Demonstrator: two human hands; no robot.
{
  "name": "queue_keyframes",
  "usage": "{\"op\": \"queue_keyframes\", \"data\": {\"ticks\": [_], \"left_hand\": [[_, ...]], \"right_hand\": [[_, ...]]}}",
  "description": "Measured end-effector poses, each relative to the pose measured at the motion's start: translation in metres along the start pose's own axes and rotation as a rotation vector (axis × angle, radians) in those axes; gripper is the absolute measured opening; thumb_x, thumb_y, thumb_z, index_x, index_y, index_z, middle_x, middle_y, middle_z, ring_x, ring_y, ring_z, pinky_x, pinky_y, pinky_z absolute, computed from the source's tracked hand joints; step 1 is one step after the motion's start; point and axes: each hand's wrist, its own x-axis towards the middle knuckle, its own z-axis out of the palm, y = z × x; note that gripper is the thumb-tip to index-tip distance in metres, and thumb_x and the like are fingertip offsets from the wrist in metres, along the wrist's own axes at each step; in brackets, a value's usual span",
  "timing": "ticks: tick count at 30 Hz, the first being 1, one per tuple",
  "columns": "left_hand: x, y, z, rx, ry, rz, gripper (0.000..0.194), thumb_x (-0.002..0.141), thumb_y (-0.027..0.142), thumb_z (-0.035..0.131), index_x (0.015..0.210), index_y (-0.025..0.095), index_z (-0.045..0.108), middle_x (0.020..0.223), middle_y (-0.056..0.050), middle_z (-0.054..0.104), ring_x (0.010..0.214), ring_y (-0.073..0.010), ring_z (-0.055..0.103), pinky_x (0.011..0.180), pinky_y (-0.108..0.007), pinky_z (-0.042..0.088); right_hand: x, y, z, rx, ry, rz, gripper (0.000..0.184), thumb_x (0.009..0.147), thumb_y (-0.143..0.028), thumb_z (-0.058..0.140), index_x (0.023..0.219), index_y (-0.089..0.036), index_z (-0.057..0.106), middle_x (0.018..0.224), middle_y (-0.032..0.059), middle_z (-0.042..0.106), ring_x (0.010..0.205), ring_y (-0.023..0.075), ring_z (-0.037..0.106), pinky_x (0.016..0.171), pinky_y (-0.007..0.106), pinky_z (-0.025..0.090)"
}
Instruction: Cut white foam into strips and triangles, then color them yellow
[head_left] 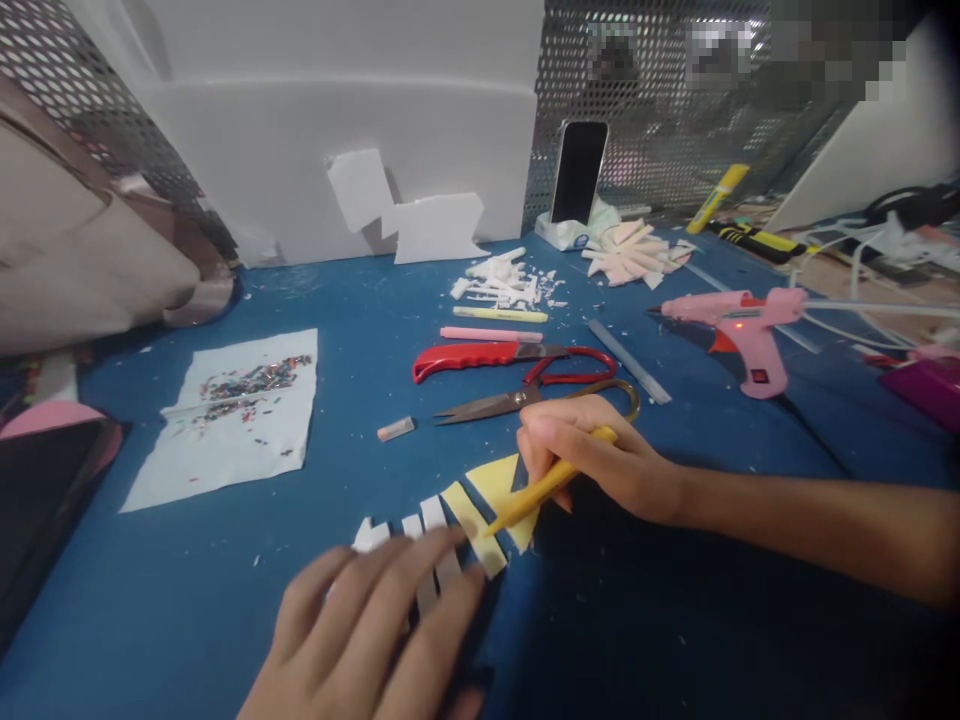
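My right hand [600, 450] is closed around a yellow marker [534, 493], whose tip touches a yellow strip [474, 528]. My left hand [367, 620] lies spread with palm down, its fingertips resting on that strip and on several white strips [433, 512] beside it. A wider yellow piece [495, 482] lies just right of the strip, partly behind the marker. The lower parts of the white strips are covered by my left fingers. Above my right hand lie dark-bladed scissors [487, 406], with one handle partly hidden by the hand.
Red-handled scissors [469, 357], a pink pen [491, 334] and a pale yellow pen [500, 315] lie farther back. A pink glue gun [757, 325] stands at right. Coloured bits lie on white paper [292, 440] at left. A phone [580, 172] leans upright at the back.
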Motion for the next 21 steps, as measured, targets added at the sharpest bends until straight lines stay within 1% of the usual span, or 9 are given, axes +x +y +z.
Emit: {"op": "queue_keyframes", "data": {"ticks": [2, 3, 6, 9, 12, 16, 21], "left_hand": [[0.009, -0.004, -0.002, -0.047, -0.074, -0.07, 0.045, 0.088, 0.033, 0.055, 0.128, 0.013, 0.047, 0.127, -0.013, 0.058, 0.115, -0.0271, 0.048, 0.096, -0.043, 0.032], [0.014, -0.007, -0.003, -0.064, -0.112, -0.099, 0.052, 0.087, 0.038, 0.058, 0.13, 0.011, 0.044, 0.127, -0.015, 0.056, 0.116, -0.0284, 0.046, 0.097, -0.043, 0.031], [0.024, -0.011, -0.005, -0.066, -0.183, -0.154, 0.063, 0.084, 0.046, 0.062, 0.132, 0.011, 0.04, 0.123, -0.013, 0.057, 0.111, -0.029, 0.048, 0.097, -0.044, 0.031], [0.028, -0.011, -0.002, -0.027, -0.182, -0.16, 0.068, 0.083, 0.05, 0.064, 0.132, 0.012, 0.038, 0.119, -0.013, 0.058, 0.106, -0.03, 0.05, 0.096, -0.048, 0.03], [0.028, -0.008, 0.001, -0.024, -0.167, -0.165, 0.07, 0.082, 0.05, 0.065, 0.133, 0.011, 0.036, 0.118, -0.013, 0.057, 0.105, -0.0291, 0.05, 0.096, -0.048, 0.029], [0.03, -0.005, 0.003, -0.039, -0.16, -0.195, 0.065, 0.085, 0.044, 0.063, 0.133, 0.011, 0.035, 0.113, -0.012, 0.057, 0.103, -0.0271, 0.051, 0.097, -0.048, 0.027], [0.029, -0.003, 0.004, -0.061, -0.158, -0.221, 0.062, 0.086, 0.039, 0.063, 0.134, 0.013, 0.034, 0.113, -0.009, 0.056, 0.102, -0.0248, 0.051, 0.099, -0.046, 0.026]], "right_hand": [[-0.001, 0.0, 0.001, -0.011, 0.006, -0.001, 0.046, 0.098, -0.04, 0.045, 0.067, -0.01, 0.06, 0.065, 0.0011, 0.054, 0.048, 0.006, 0.056, 0.042, 0.015, 0.041], [-0.002, -0.001, 0.001, -0.012, 0.003, -0.006, 0.046, 0.098, -0.04, 0.045, 0.067, -0.01, 0.06, 0.066, 0.0011, 0.054, 0.048, 0.006, 0.055, 0.042, 0.015, 0.041], [-0.002, -0.001, 0.001, -0.017, -0.01, -0.042, 0.045, 0.098, -0.039, 0.045, 0.066, -0.011, 0.058, 0.064, 0.0, 0.052, 0.048, 0.0061, 0.054, 0.042, 0.016, 0.04], [-0.003, -0.001, 0.002, -0.051, -0.022, -0.076, 0.043, 0.098, -0.035, 0.045, 0.066, -0.011, 0.058, 0.063, -0.001, 0.051, 0.049, 0.006, 0.054, 0.045, 0.017, 0.04], [-0.004, -0.003, 0.002, -0.104, -0.028, -0.108, 0.041, 0.099, -0.032, 0.044, 0.066, -0.012, 0.057, 0.06, -0.002, 0.05, 0.05, 0.0066, 0.054, 0.049, 0.018, 0.041], [-0.006, -0.005, 0.003, -0.18, -0.047, -0.134, 0.038, 0.098, -0.031, 0.043, 0.068, -0.013, 0.057, 0.055, -0.0027, 0.051, 0.05, 0.0071, 0.052, 0.05, 0.019, 0.04], [-0.006, -0.007, 0.004, -0.25, -0.06, -0.159, 0.038, 0.099, -0.029, 0.041, 0.069, -0.013, 0.057, 0.057, -0.0021, 0.053, 0.052, 0.0068, 0.051, 0.053, 0.018, 0.04]]}}
